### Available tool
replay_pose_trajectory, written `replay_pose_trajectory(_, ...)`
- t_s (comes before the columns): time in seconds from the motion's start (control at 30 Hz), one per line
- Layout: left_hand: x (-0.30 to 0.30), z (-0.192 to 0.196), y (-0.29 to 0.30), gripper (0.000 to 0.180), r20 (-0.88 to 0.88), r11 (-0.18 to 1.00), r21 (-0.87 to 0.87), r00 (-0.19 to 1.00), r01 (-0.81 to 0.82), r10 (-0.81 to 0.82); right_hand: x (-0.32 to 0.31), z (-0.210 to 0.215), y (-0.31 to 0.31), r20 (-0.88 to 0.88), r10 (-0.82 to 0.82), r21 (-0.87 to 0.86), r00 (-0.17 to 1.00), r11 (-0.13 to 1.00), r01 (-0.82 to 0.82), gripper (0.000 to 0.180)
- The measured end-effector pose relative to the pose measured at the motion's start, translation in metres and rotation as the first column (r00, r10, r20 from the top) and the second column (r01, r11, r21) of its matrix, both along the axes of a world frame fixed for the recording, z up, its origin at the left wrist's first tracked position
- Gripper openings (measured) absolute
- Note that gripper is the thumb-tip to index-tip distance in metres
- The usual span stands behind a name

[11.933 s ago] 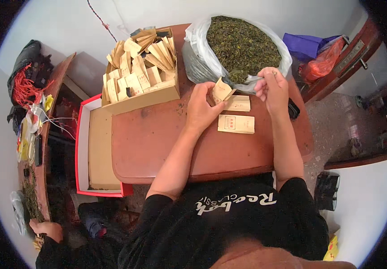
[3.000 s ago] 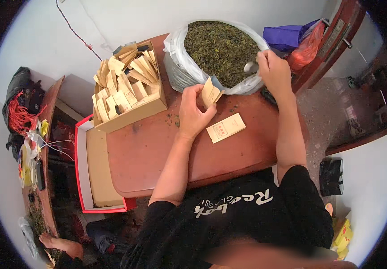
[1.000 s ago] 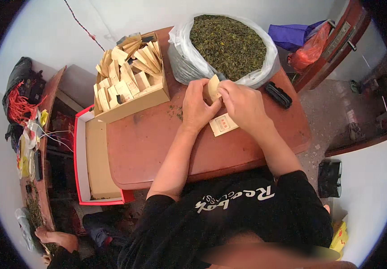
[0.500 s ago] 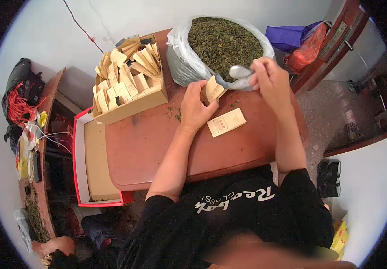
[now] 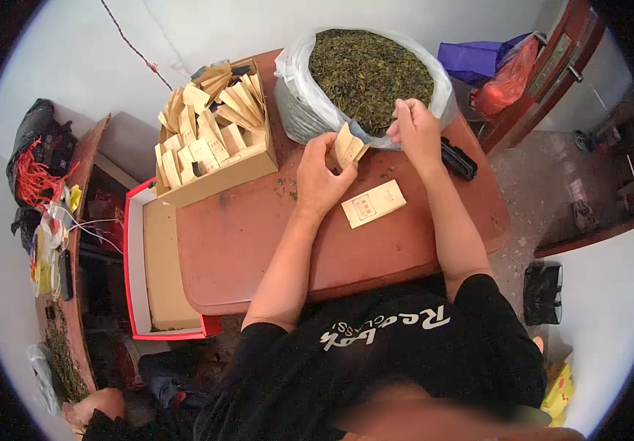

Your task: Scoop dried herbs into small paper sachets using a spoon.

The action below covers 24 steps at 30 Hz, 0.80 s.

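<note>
1. Left hand (image 5: 319,176) is up off the counter (image 5: 258,242) with its grip pinched on a small tan paper packet (image 5: 348,145) — mouth end tilted up and away, toward the bag.
2. Right hand (image 5: 416,132) sits at the near rim of the big clear bag of dried green leaf (image 5: 368,70), fingers bunched together; it may be holding a scoop or a pinch of leaf, but what, if anything, is in the grip I cannot tell.
3. The key line — the packet lies just to the left of the right hand, the two hands near but not touching, and the packet's long axis points toward the leaf pile.
4. The right hand is the nearer one to the leaf; the left only steadies the packet.
5. A flat packet (image 5: 373,203) lies on the counter just below both hands; the cardboard box of packets (image 5: 210,140) stands well to the left.
</note>
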<state>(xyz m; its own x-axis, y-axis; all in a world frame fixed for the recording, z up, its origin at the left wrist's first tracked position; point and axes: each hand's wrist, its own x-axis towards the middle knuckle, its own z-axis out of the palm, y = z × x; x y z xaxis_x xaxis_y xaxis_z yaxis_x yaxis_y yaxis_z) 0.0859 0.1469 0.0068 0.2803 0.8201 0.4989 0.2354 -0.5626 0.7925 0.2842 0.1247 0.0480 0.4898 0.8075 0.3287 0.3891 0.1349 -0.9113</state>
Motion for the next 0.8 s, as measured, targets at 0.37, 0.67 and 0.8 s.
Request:
replay_pose_trajectory(0.37,0.001,-0.006,0.005,0.051,0.017,0.999,-0.051,1.000,-0.001,0.002,0.022,0.001,-0.007,-0.242,0.018,0.107,0.970,0.994,0.008,0.029)
replay_pose_trajectory(0.67,-0.001,0.002,-0.003,0.050,-0.036,0.999,0.012,0.998,-0.044,0.044,0.019,0.021,-0.023,-0.389,0.183,0.145,0.903,0.980,-0.136,0.026)
replay_pose_trajectory(0.8,0.002,0.002,0.003,0.050,-0.052,0.996,0.069,0.997,-0.051,0.055,0.010,0.029,-0.027,-0.379,0.238,0.123,0.894,0.971,-0.206,0.026)
